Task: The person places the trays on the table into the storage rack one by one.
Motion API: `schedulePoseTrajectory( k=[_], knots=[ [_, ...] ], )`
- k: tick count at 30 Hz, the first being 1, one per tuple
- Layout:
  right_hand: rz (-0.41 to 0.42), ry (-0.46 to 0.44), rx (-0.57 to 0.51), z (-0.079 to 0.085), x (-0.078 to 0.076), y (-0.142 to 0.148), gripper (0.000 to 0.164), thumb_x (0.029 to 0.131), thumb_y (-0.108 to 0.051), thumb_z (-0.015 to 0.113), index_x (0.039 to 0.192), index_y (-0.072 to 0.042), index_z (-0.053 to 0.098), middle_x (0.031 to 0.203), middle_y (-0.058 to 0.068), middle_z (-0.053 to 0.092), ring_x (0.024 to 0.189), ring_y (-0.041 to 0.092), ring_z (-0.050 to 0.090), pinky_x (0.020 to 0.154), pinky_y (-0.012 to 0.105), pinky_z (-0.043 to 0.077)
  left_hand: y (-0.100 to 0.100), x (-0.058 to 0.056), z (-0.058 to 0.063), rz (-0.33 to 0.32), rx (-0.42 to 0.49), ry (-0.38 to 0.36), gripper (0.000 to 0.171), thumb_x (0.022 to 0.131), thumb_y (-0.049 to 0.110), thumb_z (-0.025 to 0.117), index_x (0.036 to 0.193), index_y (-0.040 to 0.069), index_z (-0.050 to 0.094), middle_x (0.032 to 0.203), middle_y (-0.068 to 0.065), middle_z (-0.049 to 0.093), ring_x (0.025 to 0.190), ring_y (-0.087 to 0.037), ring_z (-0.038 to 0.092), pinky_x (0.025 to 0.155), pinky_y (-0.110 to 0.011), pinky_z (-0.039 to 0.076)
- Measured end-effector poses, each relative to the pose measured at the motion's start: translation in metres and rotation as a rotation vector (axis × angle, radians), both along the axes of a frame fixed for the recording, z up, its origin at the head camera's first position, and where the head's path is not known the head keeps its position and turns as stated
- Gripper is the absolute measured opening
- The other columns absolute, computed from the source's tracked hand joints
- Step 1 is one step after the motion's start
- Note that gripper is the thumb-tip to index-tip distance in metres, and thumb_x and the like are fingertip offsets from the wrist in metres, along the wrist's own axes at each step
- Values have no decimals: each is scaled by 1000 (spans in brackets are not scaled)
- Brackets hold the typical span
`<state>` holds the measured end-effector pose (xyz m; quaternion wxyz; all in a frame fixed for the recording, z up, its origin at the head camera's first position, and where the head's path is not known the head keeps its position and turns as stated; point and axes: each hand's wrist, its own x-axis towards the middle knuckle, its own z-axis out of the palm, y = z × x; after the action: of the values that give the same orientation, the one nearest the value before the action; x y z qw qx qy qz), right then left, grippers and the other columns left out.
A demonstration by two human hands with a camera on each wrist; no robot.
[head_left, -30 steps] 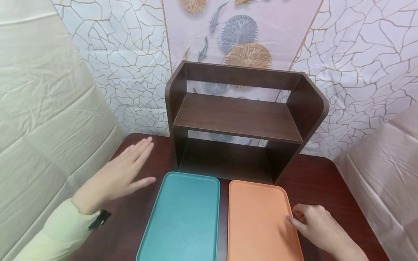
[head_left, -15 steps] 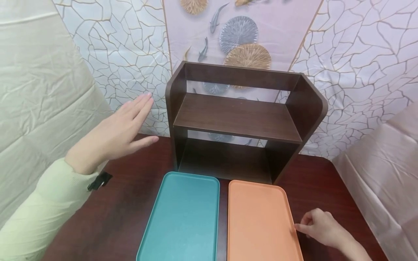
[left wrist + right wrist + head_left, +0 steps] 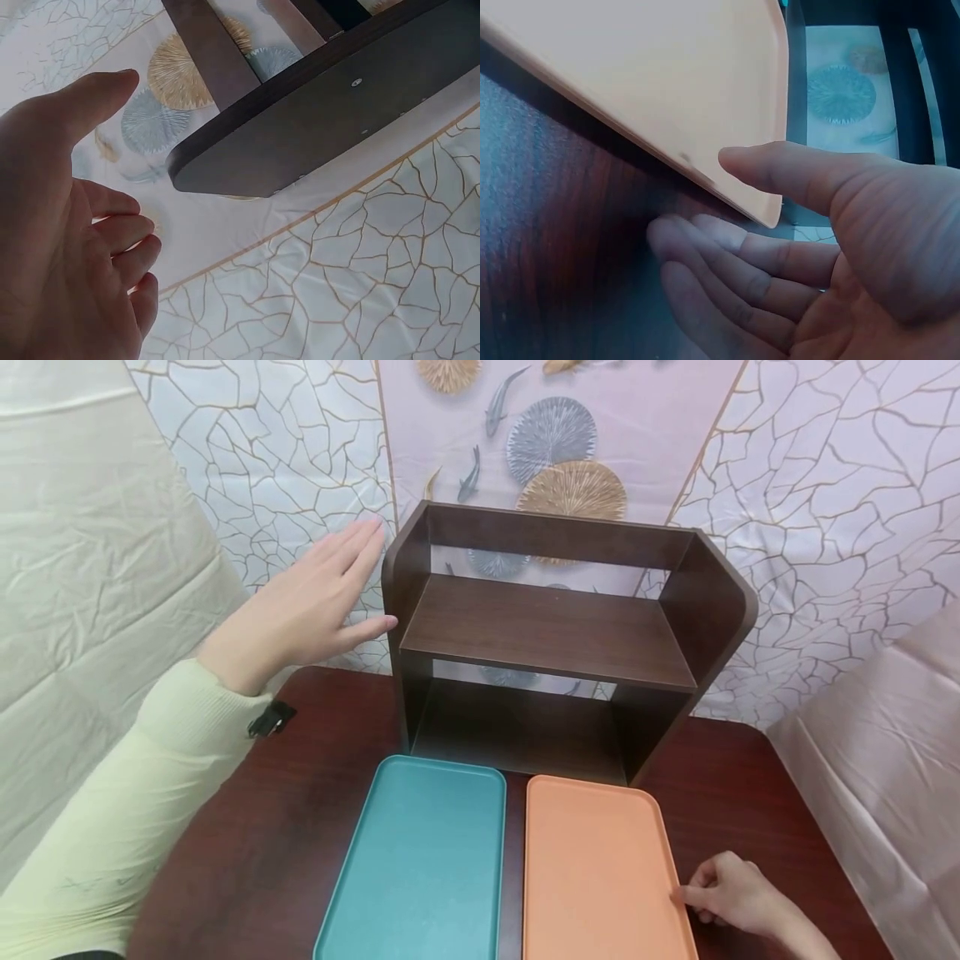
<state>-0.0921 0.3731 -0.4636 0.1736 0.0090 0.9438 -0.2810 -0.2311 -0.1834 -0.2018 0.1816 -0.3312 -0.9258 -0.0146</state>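
Note:
My left hand is raised with straight fingers and holds nothing. It is beside the upper left side of the dark brown two-tier shelf. The left wrist view shows the shelf's side panel apart from the hand. My right hand is low at the right edge of an orange tray, fingers loosely curled. In the right wrist view its thumb is over the tray's rim and its other fingers are outside it. Whether the thumb touches the rim, I cannot tell.
A teal tray lies left of the orange one on the dark red table, both in front of the shelf. Patterned cloth hangs behind, and pale cloth drapes stand at both sides.
My left hand has risen, then shifted right toward the shelf's side. The right hand has drawn slightly back along the orange tray's right edge. Trays and shelf have stayed in place.

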Motion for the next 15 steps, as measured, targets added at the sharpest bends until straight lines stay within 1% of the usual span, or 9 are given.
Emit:
schedulePoseTrajectory(
  k=[6,11,15],
  knots=[
    [-17,-6,-35,-5,0,-1,27,89,-27,82,72,-9,71,60,0,68,55,13,65,50,26,55,13,-10,3,17,-25,-7,90,106,42,58,168,-3,10,178,-20,11,166,-38,13,136,-53,15],
    [-38,-9,-45,-8,-2,-4,25,90,-25,82,74,-8,71,61,0,68,55,13,64,50,27,56,22,-19,2,30,-58,5,89,106,42,57,167,-5,12,178,-21,11,166,-37,11,137,-50,13],
    [-50,-15,-55,-11,-3,-7,25,90,-24,82,75,-8,70,61,0,67,55,13,64,51,27,56,27,-25,0,54,-91,2,90,106,43,57,167,-6,12,178,-22,11,166,-39,13,137,-51,13]
  ],
)
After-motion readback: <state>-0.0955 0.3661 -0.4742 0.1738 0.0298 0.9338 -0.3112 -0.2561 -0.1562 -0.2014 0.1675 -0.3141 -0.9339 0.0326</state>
